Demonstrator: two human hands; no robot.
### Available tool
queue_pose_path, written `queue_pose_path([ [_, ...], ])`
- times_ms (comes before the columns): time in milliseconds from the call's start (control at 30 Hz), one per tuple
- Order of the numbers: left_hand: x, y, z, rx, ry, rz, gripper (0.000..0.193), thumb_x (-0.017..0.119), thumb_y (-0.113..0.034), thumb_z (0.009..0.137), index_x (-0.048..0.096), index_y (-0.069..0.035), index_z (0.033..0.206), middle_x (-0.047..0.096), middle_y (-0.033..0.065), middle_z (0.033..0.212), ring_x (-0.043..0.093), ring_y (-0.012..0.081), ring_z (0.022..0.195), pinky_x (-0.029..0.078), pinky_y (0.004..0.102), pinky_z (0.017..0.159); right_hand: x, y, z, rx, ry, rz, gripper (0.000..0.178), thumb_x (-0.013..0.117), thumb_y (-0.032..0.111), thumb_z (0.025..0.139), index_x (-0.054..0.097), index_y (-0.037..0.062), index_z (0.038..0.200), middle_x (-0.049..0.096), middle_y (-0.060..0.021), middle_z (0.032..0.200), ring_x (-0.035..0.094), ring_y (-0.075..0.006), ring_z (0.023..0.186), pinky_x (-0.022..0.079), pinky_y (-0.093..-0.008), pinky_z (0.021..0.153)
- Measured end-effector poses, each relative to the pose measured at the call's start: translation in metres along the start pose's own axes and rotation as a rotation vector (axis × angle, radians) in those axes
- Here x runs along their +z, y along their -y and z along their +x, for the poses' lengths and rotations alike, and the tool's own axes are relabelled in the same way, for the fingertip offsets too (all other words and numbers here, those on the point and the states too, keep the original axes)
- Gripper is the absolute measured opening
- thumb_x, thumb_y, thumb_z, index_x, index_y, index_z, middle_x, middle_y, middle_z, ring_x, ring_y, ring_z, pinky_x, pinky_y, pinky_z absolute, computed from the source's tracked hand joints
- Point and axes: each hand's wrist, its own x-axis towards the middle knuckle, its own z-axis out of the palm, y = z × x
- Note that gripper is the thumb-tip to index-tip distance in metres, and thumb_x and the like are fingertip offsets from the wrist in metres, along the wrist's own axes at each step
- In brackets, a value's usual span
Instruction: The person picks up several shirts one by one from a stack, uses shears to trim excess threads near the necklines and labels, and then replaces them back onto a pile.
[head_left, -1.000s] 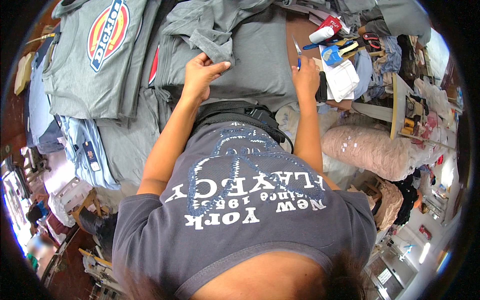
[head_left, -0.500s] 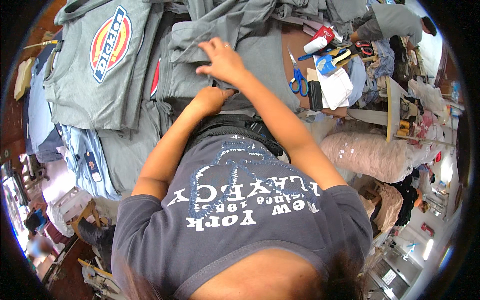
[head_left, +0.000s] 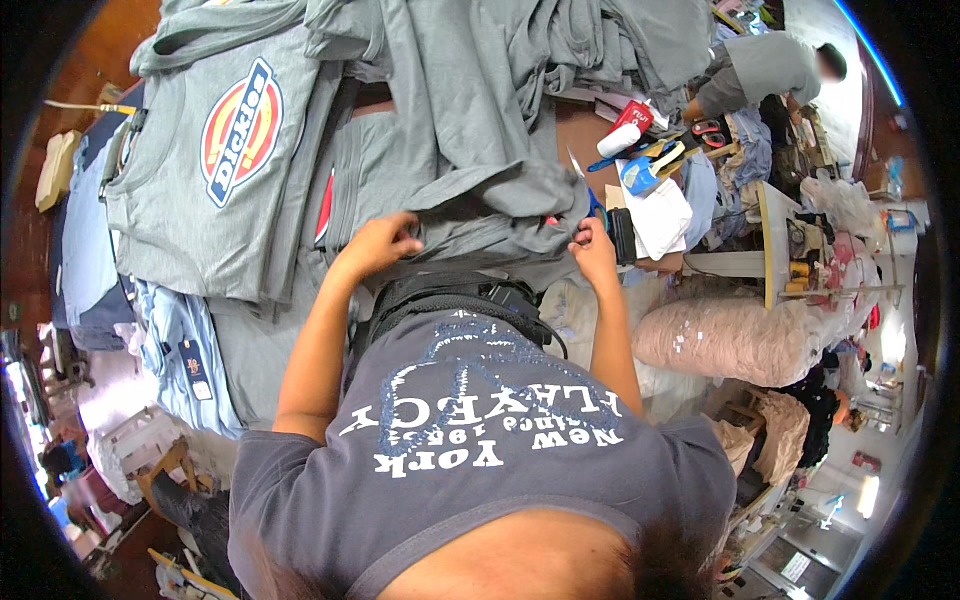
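A loose grey knit garment (head_left: 480,195) lies bunched across the table in front of me, its near edge folded up in waves. My right hand (head_left: 597,252) pinches this garment at its right end, close to the blue-handled scissors (head_left: 596,208), which the cloth and hand partly cover. At the near left edge of the cloth, my left hand (head_left: 380,245) has its thumb and fingers apart, holding nothing that I can see. To the left lies a stack of grey T-shirts (head_left: 160,215) with a red, yellow and blue emblem on the top one.
More grey garments (head_left: 590,40) are heaped at the far side. On the right stand a white bottle (head_left: 618,140), a blue brush-like tool (head_left: 640,175), white papers (head_left: 660,215) and a black case (head_left: 621,235). A large pale bundle (head_left: 725,338) sits lower right. A person (head_left: 765,70) bends over at far right.
My hands have moved apart, the right one going right and nearer to me. The grey garment has been drawn nearer and spread rightward, now partly covering the scissors.
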Motion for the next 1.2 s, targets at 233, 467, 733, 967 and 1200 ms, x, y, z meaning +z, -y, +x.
queue_pose_path([
  [233, 0.016, -0.009, 0.033, 0.101, -0.596, 0.499, 0.036, 0.066, -0.021, 0.068, 0.05, -0.003, 0.096, 0.053, 0.0146, 0.079, 0.052, 0.0318, 0.077, 0.042, 0.0393, 0.068, 0.034, 0.095, 0.007, -0.327, 0.224, 0.45, 0.012, 0.05, 0.003, 0.077, 0.057, 0.0013, 0.087, 0.058, -0.0091, 0.081, 0.056, -0.0164, 0.074, 0.045, -0.027, 0.067],
  [467, -0.041, -0.122, -0.024, 0.255, -0.068, -0.455, 0.019, 0.052, -0.02, 0.083, 0.047, -0.002, 0.078, 0.046, 0.0003, 0.065, 0.041, 0.0098, 0.06, 0.032, 0.0235, 0.054, 0.073, 0.144, 0.065, -0.336, 0.392, 0.206, 0.032, 0.047, 0.006, 0.072, 0.052, -0.0019, 0.102, 0.053, -0.0215, 0.105, 0.051, -0.0305, 0.099, 0.038, -0.0342, 0.087],
  [733, -0.067, -0.118, -0.057, 0.17, -0.467, -0.112, 0.019, 0.062, -0.016, 0.074, 0.059, -0.004, 0.088, 0.057, 0.0066, 0.083, 0.054, 0.0186, 0.079, 0.041, 0.0294, 0.073, 0.028, 0.146, 0.147, -0.263, 0.237, 0.515, 0.032, 0.048, 0.007, 0.072, 0.052, -0.0013, 0.103, 0.053, -0.0205, 0.105, 0.051, -0.0292, 0.1, 0.038, -0.0335, 0.087],
  [967, 0.039, -0.121, 0.041, 0.169, -0.61, -0.195, 0.023, 0.057, -0.013, 0.074, 0.058, -0.002, 0.094, 0.061, 0.0124, 0.086, 0.057, 0.0195, 0.076, 0.044, 0.0302, 0.068, 0.009, 0.118, 0.127, -0.303, 0.245, 0.628, 0.031, 0.049, 0.007, 0.073, 0.053, -0.0008, 0.103, 0.054, -0.0197, 0.106, 0.051, -0.0281, 0.1, 0.038, -0.033, 0.087],
  [1200, 0.04, -0.072, 0.059, 0.055, -0.408, 0.149, 0.024, 0.056, -0.013, 0.076, 0.057, 0.0, 0.097, 0.058, 0.0127, 0.095, 0.054, 0.0214, 0.087, 0.042, 0.0316, 0.078, 0.011, 0.092, 0.093, -0.292, 0.318, 0.607, 0.031, 0.05, 0.008, 0.074, 0.053, -0.0003, 0.103, 0.054, -0.0189, 0.106, 0.051, -0.0269, 0.1, 0.038, -0.0324, 0.088],
])
